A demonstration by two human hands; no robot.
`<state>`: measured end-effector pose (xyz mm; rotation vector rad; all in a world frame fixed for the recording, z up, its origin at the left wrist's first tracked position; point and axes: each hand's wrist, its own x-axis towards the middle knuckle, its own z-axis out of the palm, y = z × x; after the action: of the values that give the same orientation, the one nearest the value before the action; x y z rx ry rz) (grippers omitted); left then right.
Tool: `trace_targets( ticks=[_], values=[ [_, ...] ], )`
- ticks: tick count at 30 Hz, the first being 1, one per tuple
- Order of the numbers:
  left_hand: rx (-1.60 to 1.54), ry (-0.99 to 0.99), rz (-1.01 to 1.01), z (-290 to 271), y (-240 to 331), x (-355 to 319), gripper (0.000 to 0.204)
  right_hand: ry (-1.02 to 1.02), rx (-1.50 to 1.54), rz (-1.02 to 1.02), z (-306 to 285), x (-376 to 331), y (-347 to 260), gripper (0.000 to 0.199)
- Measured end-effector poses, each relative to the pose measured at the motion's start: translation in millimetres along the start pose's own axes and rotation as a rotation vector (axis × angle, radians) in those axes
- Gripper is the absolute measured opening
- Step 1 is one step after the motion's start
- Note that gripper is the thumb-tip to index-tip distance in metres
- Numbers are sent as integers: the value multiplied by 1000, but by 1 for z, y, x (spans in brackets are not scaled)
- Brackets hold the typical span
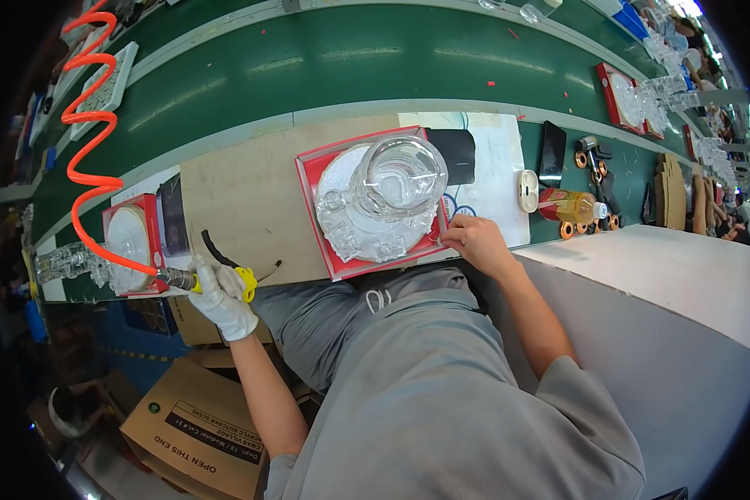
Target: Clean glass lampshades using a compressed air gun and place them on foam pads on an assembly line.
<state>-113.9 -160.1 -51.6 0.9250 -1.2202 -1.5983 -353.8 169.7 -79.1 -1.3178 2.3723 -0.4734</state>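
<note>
My left hand, in a white glove, is wrapped round a yellow and black air blow gun. An orange coiled hose runs from the gun's metal coupling up to the far left. In front of me lies a shallow red box. On the round white base in it stands a clear acrylic piece with a wide round top and small clear figures below. My bare right hand is at the box's right edge, thumb and fingertips pinched together; what they hold is too small to make out.
A second red box with a similar clear piece stands at the left. To the right are a white earbud case, a phone, a drink bottle and copper-coloured rings. A green conveyor runs behind; a cardboard carton sits below left.
</note>
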Motion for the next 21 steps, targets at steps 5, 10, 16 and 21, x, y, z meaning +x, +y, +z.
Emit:
trace_targets(
  ticks=[5,10,16,21],
  values=[
    [-17,-23,2,-4,-1,0,22,-4,-11,-32,1,1,0,5],
    [-22,-16,-3,-3,0,1,20,-30,-49,-43,-3,3,1,3],
    [-31,3,3,-2,0,1,19,-66,-65,-36,-2,5,-1,5],
    [-11,31,0,-3,2,1,22,-58,-39,-30,2,3,1,8]
  ],
)
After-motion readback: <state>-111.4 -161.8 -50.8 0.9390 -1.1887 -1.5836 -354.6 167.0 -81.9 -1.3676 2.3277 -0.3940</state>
